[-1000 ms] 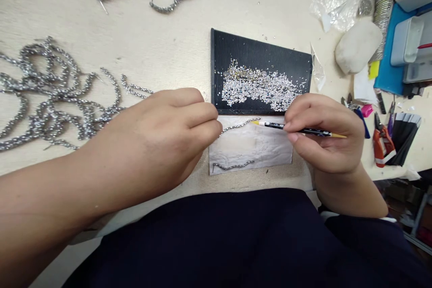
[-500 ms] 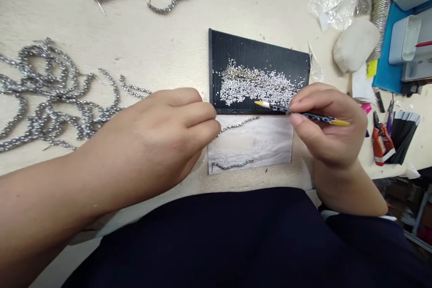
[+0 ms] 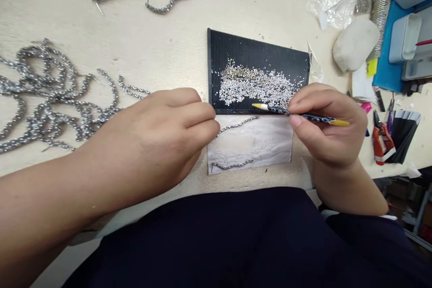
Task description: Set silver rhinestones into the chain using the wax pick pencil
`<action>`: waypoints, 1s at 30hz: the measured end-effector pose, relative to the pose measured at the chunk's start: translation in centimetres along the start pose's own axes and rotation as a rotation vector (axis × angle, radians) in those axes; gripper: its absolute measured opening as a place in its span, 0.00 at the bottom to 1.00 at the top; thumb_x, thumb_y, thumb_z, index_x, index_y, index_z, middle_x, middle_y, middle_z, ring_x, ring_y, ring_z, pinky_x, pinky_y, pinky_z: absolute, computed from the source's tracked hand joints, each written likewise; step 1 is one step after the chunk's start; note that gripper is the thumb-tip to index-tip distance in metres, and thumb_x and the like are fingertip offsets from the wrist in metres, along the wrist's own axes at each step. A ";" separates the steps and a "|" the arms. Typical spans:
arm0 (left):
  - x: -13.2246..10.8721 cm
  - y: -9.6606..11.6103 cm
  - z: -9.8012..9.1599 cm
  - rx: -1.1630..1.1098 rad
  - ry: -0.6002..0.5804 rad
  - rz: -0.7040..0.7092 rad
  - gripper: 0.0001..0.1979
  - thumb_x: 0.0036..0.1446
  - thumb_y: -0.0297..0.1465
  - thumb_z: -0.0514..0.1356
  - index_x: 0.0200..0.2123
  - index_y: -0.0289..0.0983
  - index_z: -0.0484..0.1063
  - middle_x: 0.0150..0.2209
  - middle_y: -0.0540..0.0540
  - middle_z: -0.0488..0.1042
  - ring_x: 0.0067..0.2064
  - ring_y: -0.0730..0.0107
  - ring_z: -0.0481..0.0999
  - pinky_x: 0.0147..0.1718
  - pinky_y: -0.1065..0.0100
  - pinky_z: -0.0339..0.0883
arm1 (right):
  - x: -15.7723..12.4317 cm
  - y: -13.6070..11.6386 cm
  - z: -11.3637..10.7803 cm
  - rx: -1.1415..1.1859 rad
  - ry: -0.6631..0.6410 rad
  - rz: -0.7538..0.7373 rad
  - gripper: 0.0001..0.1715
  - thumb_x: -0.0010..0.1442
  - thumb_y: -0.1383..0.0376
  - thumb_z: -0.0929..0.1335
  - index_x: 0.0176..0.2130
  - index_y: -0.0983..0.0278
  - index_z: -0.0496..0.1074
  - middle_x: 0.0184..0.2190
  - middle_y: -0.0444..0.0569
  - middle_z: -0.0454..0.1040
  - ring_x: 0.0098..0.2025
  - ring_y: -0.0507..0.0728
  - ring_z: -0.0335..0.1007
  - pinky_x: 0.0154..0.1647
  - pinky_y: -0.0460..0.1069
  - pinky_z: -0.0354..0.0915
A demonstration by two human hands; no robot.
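Tiny silver beads lie scattered in a loose band across a ridged black tray. They look light, hard and slippery, likely to roll at a touch, so they seem better lifted singly on a tip than pinched. The right hand grips a slim black picker pen in a narrow, pencil-like hold, its pale tip just over the tray's near edge, among the outlying beads. The left hand curls beside a beaded strand lying on a white pad; its fingertips reach the strand's end, but whether they pinch it cannot be told.
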State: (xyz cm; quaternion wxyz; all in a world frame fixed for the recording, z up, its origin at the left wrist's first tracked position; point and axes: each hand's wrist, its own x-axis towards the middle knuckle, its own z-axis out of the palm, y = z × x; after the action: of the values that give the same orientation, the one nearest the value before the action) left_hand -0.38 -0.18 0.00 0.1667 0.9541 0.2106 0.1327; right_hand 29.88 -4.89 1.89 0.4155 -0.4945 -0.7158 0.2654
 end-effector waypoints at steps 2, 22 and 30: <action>0.1 0.0 0.0 0.000 0.001 0.004 0.17 0.71 0.25 0.52 0.34 0.40 0.78 0.38 0.44 0.81 0.40 0.55 0.77 0.40 0.54 0.76 | 0.0 -0.2 -0.2 0.025 -0.039 -0.022 0.10 0.60 0.70 0.76 0.39 0.54 0.83 0.32 0.45 0.83 0.33 0.59 0.78 0.31 0.56 0.73; -0.5 -0.1 0.2 -0.018 -0.018 -0.035 0.16 0.72 0.25 0.52 0.34 0.41 0.76 0.38 0.45 0.81 0.41 0.57 0.76 0.42 0.55 0.75 | 0.0 -0.1 -0.2 -0.039 0.030 -0.017 0.11 0.59 0.71 0.76 0.38 0.54 0.82 0.32 0.45 0.82 0.34 0.59 0.78 0.32 0.56 0.72; -0.1 0.0 0.0 -0.020 0.017 0.001 0.16 0.72 0.26 0.51 0.35 0.41 0.77 0.37 0.45 0.80 0.40 0.56 0.75 0.40 0.54 0.74 | 0.0 0.4 -0.1 -0.099 0.061 -0.032 0.10 0.60 0.72 0.75 0.39 0.56 0.82 0.33 0.44 0.82 0.36 0.58 0.79 0.35 0.56 0.72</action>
State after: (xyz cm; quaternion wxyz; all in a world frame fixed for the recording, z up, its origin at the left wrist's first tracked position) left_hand -0.52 -0.21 -0.05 0.1742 0.9514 0.2102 0.1427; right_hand 30.22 -4.77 1.60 0.4163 -0.5110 -0.7228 0.2076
